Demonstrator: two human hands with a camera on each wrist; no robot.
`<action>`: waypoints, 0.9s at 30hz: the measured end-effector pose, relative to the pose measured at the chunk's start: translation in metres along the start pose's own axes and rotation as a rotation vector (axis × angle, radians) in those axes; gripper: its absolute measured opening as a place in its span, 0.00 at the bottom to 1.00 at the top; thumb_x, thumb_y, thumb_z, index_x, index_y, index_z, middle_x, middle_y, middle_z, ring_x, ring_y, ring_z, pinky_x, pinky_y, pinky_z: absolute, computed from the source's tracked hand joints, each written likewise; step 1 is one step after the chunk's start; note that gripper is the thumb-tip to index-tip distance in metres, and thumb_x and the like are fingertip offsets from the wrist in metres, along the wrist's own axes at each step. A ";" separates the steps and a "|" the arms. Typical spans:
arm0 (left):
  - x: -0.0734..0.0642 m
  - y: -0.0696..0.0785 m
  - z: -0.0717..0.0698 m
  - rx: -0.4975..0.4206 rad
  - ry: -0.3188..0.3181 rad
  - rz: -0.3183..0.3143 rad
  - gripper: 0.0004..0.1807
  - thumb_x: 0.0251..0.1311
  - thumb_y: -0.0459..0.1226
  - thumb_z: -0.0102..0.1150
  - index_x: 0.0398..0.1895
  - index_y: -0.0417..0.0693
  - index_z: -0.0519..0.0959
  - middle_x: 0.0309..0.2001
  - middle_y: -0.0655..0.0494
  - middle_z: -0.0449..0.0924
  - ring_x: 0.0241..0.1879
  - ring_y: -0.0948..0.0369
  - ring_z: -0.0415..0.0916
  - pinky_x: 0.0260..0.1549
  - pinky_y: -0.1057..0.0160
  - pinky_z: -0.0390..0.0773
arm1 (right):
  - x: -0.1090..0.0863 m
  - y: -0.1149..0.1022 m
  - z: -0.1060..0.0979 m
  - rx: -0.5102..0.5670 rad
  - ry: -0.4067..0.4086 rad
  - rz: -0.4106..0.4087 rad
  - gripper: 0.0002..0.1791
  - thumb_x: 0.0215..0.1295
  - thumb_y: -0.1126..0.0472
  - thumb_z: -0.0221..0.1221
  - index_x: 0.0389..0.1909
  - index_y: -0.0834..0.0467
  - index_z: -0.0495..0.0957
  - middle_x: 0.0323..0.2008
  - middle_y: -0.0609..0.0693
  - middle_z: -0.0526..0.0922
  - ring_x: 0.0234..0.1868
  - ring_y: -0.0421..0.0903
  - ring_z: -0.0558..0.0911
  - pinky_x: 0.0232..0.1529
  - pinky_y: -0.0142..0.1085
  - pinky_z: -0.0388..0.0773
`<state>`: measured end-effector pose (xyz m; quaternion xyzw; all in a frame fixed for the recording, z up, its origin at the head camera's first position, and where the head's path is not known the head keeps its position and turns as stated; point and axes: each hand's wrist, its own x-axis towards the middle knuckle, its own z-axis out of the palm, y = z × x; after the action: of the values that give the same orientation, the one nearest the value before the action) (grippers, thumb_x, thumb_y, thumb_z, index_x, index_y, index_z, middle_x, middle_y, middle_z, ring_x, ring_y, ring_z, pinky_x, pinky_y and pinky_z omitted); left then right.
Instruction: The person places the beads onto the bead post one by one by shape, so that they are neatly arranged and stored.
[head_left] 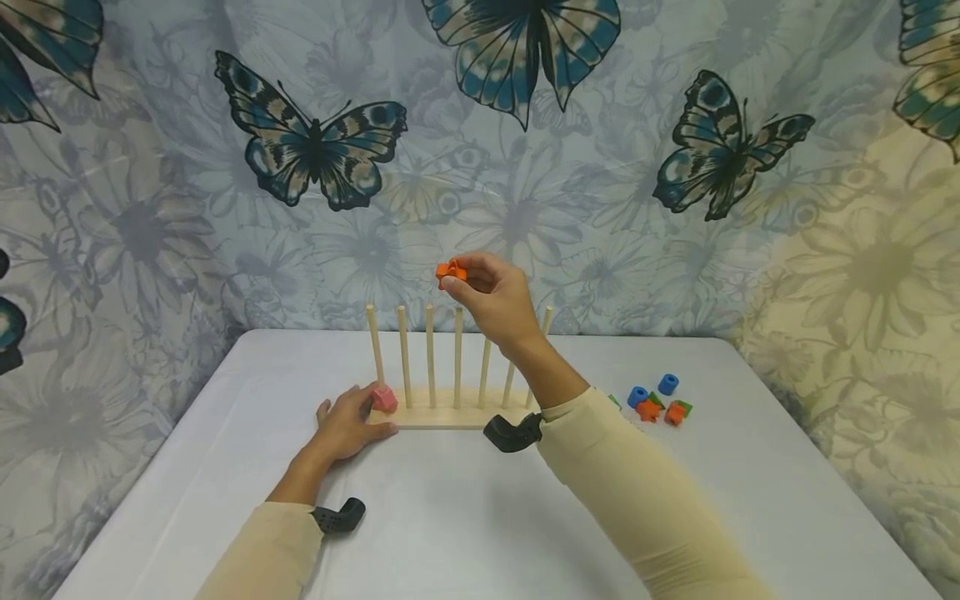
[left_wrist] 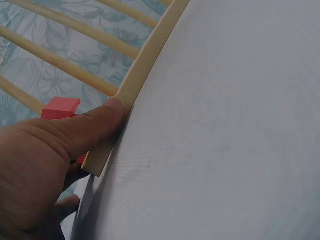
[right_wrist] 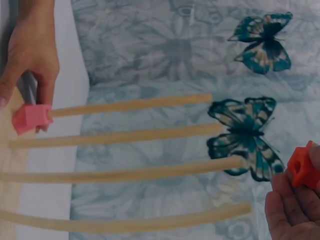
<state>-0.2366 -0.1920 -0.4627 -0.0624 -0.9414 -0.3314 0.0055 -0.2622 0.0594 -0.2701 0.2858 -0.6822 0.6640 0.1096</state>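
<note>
My right hand [head_left: 501,304] is raised above the wooden peg board [head_left: 442,419], pinching an orange star-shaped bead [head_left: 450,272] between thumb and fingers. In the right wrist view the hole through this orange bead [right_wrist: 298,166] shows, and it is off to the side of the peg tips. My left hand [head_left: 347,425] grips the board's left end, its thumb [left_wrist: 102,117] along the front edge and other fingers behind. Right by that hand, a pink bead [head_left: 385,400] sits low on the leftmost peg [head_left: 376,346]. The other pegs in sight carry no beads.
To the right of the board lies a loose group of beads: blue cylinders [head_left: 668,384], orange ones [head_left: 648,410] and green pieces [head_left: 686,408] partly hidden. A butterfly-patterned cloth [head_left: 517,208] hangs behind the white table [head_left: 450,517].
</note>
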 end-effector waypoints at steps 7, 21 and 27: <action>0.001 0.001 0.000 -0.010 0.009 0.018 0.48 0.49 0.52 0.72 0.68 0.37 0.64 0.66 0.34 0.64 0.69 0.40 0.52 0.62 0.35 0.32 | 0.003 0.014 0.013 -0.021 -0.008 0.070 0.15 0.64 0.68 0.62 0.50 0.67 0.76 0.43 0.56 0.83 0.43 0.49 0.83 0.47 0.38 0.78; 0.002 0.001 0.000 0.012 0.014 0.022 0.46 0.50 0.51 0.72 0.69 0.39 0.65 0.67 0.37 0.63 0.69 0.40 0.51 0.61 0.34 0.33 | -0.001 0.029 0.025 -0.114 -0.015 0.088 0.15 0.63 0.65 0.64 0.49 0.64 0.78 0.41 0.52 0.84 0.40 0.47 0.82 0.43 0.36 0.78; 0.001 0.000 0.000 0.009 0.014 0.024 0.46 0.50 0.51 0.72 0.69 0.39 0.65 0.66 0.37 0.64 0.69 0.40 0.51 0.61 0.34 0.34 | -0.006 0.036 0.027 -0.143 -0.013 0.106 0.16 0.63 0.64 0.64 0.50 0.64 0.78 0.40 0.54 0.83 0.38 0.47 0.82 0.38 0.35 0.79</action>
<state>-0.2376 -0.1920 -0.4627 -0.0712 -0.9420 -0.3275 0.0163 -0.2700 0.0327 -0.3063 0.2450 -0.7427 0.6167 0.0902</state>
